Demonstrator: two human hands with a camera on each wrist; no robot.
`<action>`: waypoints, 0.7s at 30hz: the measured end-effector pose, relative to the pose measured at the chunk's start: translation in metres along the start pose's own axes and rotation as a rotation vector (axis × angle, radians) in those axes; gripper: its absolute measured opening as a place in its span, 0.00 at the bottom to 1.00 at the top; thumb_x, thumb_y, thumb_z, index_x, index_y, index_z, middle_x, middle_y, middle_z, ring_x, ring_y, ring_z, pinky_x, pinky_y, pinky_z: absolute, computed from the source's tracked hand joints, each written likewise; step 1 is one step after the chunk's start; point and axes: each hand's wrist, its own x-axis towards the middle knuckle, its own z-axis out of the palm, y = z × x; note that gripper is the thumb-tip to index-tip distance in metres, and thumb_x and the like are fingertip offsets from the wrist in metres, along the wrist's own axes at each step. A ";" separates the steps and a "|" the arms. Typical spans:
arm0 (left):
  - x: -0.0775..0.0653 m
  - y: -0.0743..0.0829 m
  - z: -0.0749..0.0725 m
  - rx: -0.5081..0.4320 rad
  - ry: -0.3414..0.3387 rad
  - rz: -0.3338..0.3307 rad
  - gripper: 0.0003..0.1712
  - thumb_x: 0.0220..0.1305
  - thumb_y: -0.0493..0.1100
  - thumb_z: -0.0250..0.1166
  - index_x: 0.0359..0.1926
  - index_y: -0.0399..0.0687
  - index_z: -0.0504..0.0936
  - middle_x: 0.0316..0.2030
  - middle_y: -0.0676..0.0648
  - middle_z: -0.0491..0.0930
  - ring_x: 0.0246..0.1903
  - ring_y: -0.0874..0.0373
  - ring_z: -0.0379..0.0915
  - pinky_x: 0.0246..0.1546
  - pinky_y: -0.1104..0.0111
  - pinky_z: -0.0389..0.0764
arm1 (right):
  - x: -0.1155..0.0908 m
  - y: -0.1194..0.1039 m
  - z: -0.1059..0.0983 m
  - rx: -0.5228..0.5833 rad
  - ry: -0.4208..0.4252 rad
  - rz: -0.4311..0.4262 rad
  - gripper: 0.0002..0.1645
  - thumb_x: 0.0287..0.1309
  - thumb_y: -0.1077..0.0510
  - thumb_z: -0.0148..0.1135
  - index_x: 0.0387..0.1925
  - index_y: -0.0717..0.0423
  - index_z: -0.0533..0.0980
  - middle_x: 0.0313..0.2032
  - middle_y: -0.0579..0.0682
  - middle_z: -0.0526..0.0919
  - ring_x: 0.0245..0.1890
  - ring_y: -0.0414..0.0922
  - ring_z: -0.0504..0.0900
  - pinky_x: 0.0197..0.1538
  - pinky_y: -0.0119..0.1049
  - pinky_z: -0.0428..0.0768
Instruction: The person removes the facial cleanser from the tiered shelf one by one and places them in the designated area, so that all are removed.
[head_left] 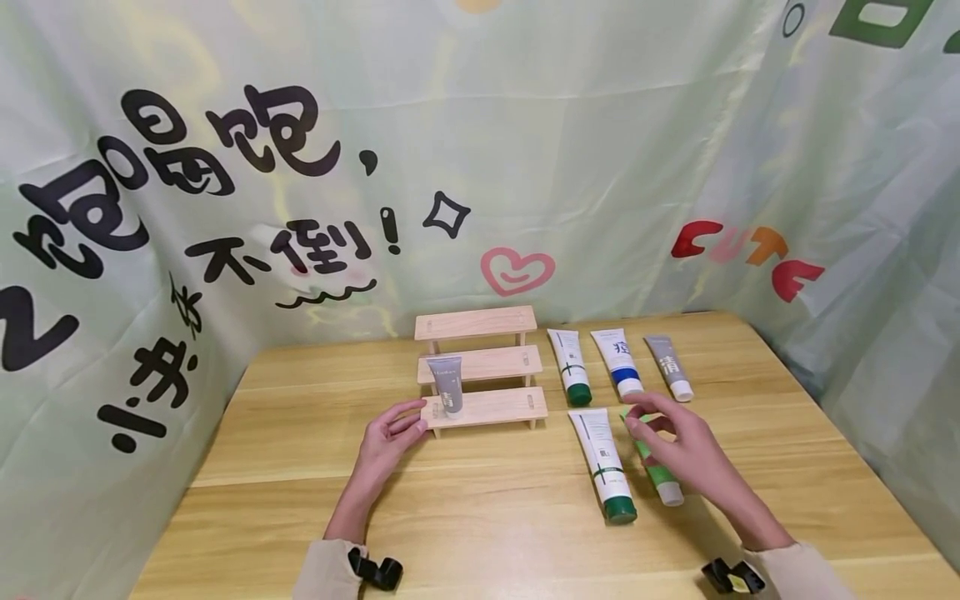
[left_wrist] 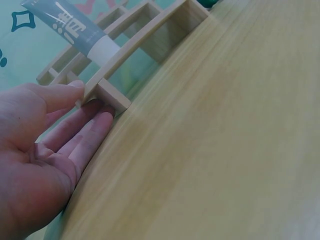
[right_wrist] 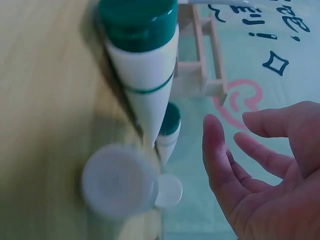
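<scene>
A three-step wooden rack (head_left: 487, 408) stands at the back, with a small grey tube (head_left: 447, 387) upright on the left of its lowest step. My left hand (head_left: 390, 442) grips the left end of that step; in the left wrist view its thumb and fingers (left_wrist: 90, 130) meet the corner and leg. Above a green tube (head_left: 660, 475) with a white cap hovers my right hand (head_left: 678, 437), fingers bent and apart, holding nothing. It hides part of that tube. Left of it lies a white tube with a green cap (head_left: 602, 467).
Behind, in a row, lie another white, green-capped tube (head_left: 570, 367), a white tube with a blue band (head_left: 617, 358) and a grey tube (head_left: 667, 367). A printed curtain (head_left: 600, 167) hangs behind the wooden table (head_left: 480, 517) and along both sides.
</scene>
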 end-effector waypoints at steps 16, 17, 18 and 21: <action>-0.002 -0.001 0.000 -0.013 0.003 -0.010 0.21 0.68 0.31 0.67 0.61 0.39 0.81 0.57 0.35 0.82 0.52 0.51 0.83 0.52 0.65 0.85 | 0.035 -0.038 0.038 0.174 -0.001 -0.151 0.24 0.70 0.64 0.64 0.64 0.60 0.73 0.48 0.61 0.80 0.45 0.61 0.83 0.40 0.46 0.89; -0.002 -0.001 0.000 -0.013 0.003 -0.009 0.21 0.68 0.31 0.67 0.61 0.38 0.81 0.58 0.35 0.82 0.52 0.51 0.83 0.52 0.65 0.85 | 0.037 -0.039 0.041 0.177 -0.004 -0.154 0.23 0.69 0.64 0.64 0.64 0.59 0.73 0.48 0.62 0.80 0.45 0.61 0.83 0.40 0.45 0.89; -0.001 -0.001 0.000 -0.015 0.002 -0.008 0.21 0.68 0.30 0.67 0.61 0.37 0.81 0.58 0.34 0.81 0.52 0.50 0.83 0.52 0.65 0.84 | 0.039 -0.041 0.044 0.177 -0.004 -0.155 0.23 0.69 0.64 0.65 0.64 0.58 0.73 0.48 0.61 0.81 0.45 0.60 0.83 0.41 0.43 0.89; -0.001 -0.001 0.000 -0.012 -0.001 -0.003 0.22 0.68 0.31 0.67 0.62 0.36 0.80 0.58 0.33 0.81 0.53 0.49 0.83 0.52 0.65 0.84 | 0.046 -0.043 0.053 0.173 -0.004 -0.176 0.23 0.69 0.64 0.65 0.63 0.57 0.74 0.49 0.59 0.81 0.46 0.57 0.83 0.44 0.40 0.88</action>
